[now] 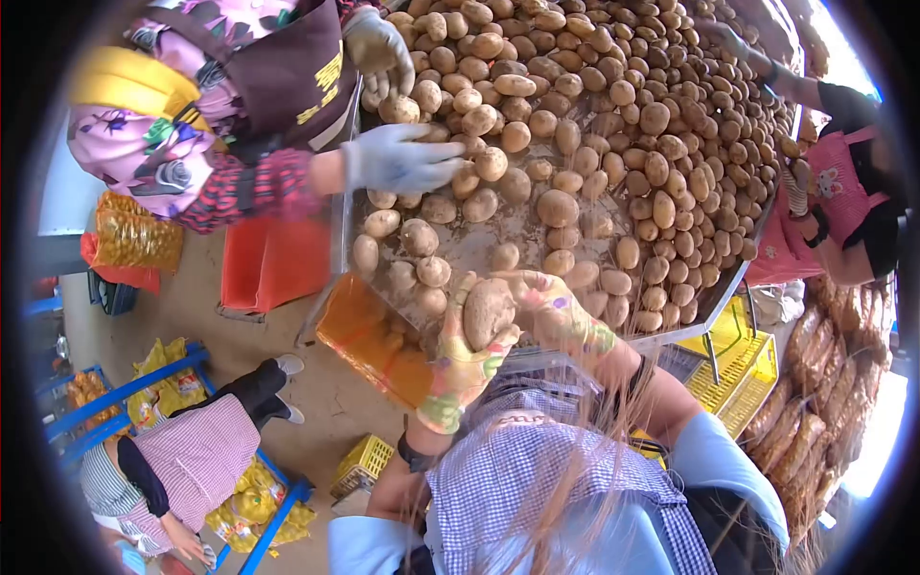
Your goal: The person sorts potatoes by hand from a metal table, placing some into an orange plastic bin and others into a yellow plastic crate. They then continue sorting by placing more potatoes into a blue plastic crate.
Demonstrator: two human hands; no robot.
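At the near edge of a metal table [527,233], seen from the worker's head camera, a flower-patterned left hand [454,369] grasps one large potato [490,314], fingers on one side and thumb on the other. The right hand [563,311], likewise gloved, meets the potato's upper edge at one o'clock — whether it grips or merely steadies cannot be told. The potato sits at the dial's centre, close before the body, a position that likely lets both hands reach it easily.

Heaped potatoes [655,118] spread from twelve to three o'clock, a raised rim [706,321] probably keeping them from rolling off. The table's bare patches look pale and dirt-smeared.

At eleven, a co-worker's pale-gloved hand [398,158] reaches over the potatoes; between two and three stands another in a pink apron [836,177].

A red bin [268,264] waits at nine on the brownish floor [326,393], an orange container [369,335] at eight — nearer the table. Yellow crates [743,374] and filled sacks [805,422] lie toward four.
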